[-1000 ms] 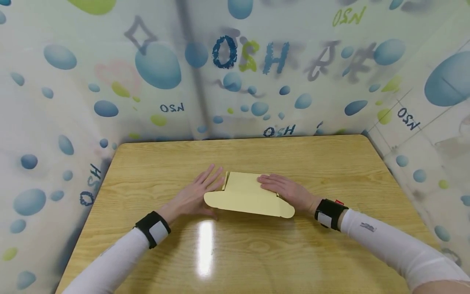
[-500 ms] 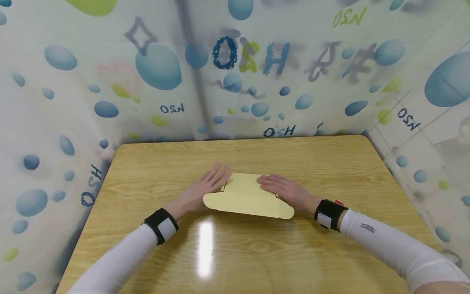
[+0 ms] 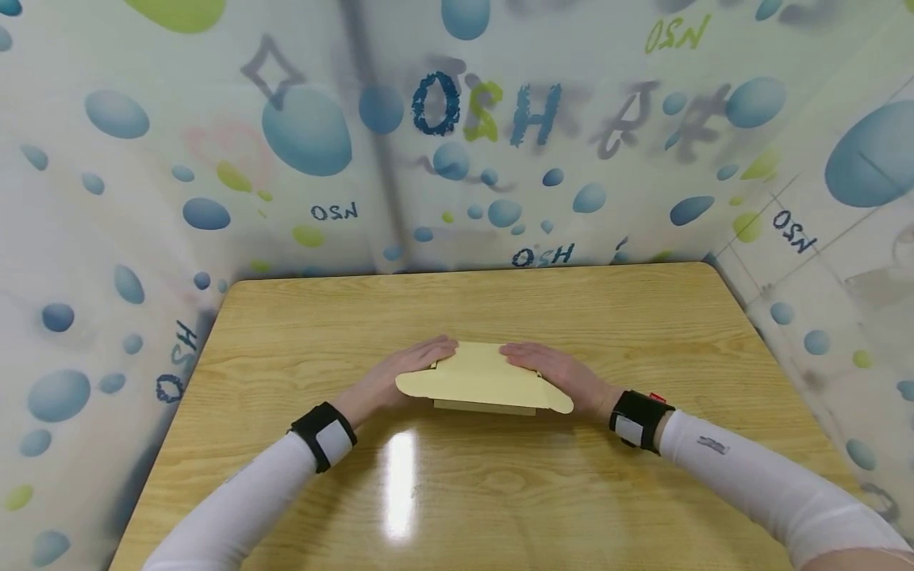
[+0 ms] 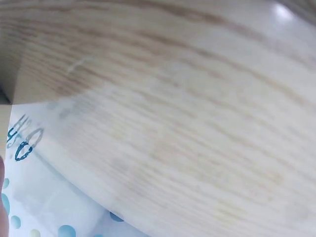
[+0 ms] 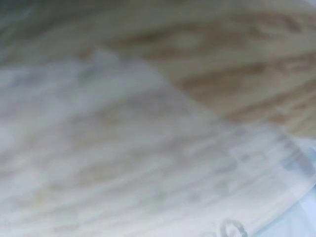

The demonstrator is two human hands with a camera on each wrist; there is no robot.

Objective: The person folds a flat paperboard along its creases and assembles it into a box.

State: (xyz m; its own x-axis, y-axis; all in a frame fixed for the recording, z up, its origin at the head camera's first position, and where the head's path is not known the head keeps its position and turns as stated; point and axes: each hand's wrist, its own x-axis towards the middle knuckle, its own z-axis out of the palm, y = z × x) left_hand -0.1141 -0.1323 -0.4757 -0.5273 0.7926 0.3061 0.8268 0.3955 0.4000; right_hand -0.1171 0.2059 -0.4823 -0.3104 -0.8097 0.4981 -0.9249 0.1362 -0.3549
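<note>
A pale yellow cardboard box point(image 3: 480, 368) lies at the middle of the table, with a wide front flap with rounded ends standing out toward me. Below the flap, a strip of the box's front wall point(image 3: 485, 408) shows. My left hand point(image 3: 403, 371) holds the box's left side, fingertips at its top edge and thumb hidden behind the flap. On the opposite side my right hand point(image 3: 560, 373) grips the box, its fingers over the top right edge and its thumb out of sight. In the left wrist view, only a sliver of a finger point(image 4: 3, 202) shows at the left edge.
The wooden table point(image 3: 300, 333) has a rounded back edge against a printed wall covering point(image 3: 314, 127) with blue and green spots. A bright light reflection point(image 3: 398, 484) falls on the tabletop in front of the box. The right wrist view is blurred and shows mostly tabletop point(image 5: 148, 148).
My left hand, spread beside the box earlier, has moved right onto its left side. The flap has tipped up slightly, uncovering the front wall. My right hand has stayed almost in place.
</note>
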